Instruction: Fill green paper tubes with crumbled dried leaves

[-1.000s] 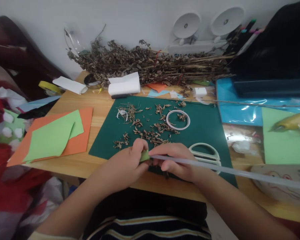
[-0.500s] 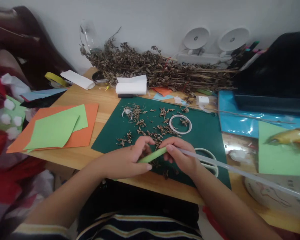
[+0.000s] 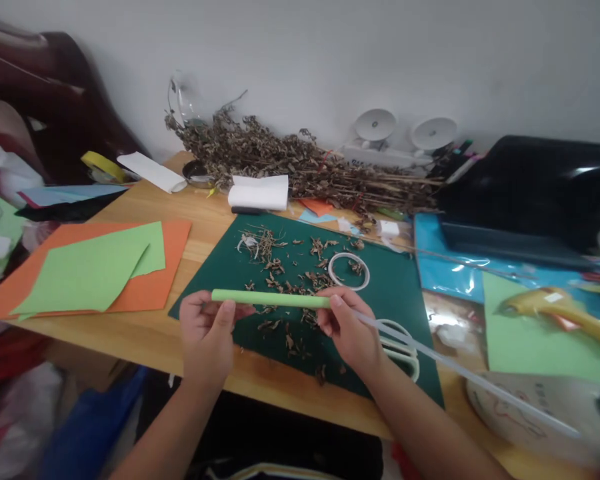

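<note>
Both bare forearms slant inward from the lower edge, the left forearm (image 3: 175,423) steeper than the right forearm (image 3: 430,420). The hands are well apart at about the same height. The left hand (image 3: 207,340) points upward, its wrist nearly straight, its thumb (image 3: 225,317) raised and pressed in a pinch against fingers that seem to extend rightward behind it. The right hand (image 3: 350,330) angles up and leftward, pinching between thumb and forefinger, the other fingers curled below.

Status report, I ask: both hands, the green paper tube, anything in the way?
Left hand, right hand: holding opposite ends. Green paper tube: held above dark-green mat. Below: dried leaves scattered on mat.
</note>
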{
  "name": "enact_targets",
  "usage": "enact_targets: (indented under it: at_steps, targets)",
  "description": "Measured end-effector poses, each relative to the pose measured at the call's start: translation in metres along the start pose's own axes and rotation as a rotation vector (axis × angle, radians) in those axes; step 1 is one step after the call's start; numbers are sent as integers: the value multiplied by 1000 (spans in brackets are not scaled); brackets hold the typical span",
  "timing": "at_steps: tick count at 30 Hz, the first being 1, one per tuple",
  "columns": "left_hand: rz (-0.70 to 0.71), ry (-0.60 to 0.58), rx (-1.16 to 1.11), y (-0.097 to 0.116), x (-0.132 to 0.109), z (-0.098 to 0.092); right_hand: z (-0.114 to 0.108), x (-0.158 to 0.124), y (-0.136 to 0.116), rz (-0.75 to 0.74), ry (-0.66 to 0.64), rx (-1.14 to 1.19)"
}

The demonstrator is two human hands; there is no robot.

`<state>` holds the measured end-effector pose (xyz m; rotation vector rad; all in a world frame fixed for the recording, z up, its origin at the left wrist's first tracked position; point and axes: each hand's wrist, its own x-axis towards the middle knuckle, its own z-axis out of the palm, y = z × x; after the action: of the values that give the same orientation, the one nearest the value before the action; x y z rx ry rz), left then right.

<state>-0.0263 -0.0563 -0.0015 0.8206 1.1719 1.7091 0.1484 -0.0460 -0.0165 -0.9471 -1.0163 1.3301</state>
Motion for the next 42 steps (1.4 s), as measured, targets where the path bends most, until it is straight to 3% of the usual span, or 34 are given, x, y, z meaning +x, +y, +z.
enact_targets:
  at_steps: [16, 22, 28, 35, 38, 42]
  targets:
    - [-448, -319, -40, 1, 26, -13, -12, -2, -22, -72, -24, -147]
    - [-456, -316, -59, 2, 25, -9, -11, -9, -44, -170, -259, -501]
    - [-425, -365, -165, -1, 23, -10, 1, -29, -59, -264, -367, -742]
    - [-344, -730, -166, 4, 22, -34, 6, -52, -54, -391, -278, -706]
    - [-301, -799, -106, 7, 20, -41, 5, -54, -51, -374, -256, -674]
    - [-301, -802, -41, 8, 14, -43, 6, -56, -49, -348, -239, -631]
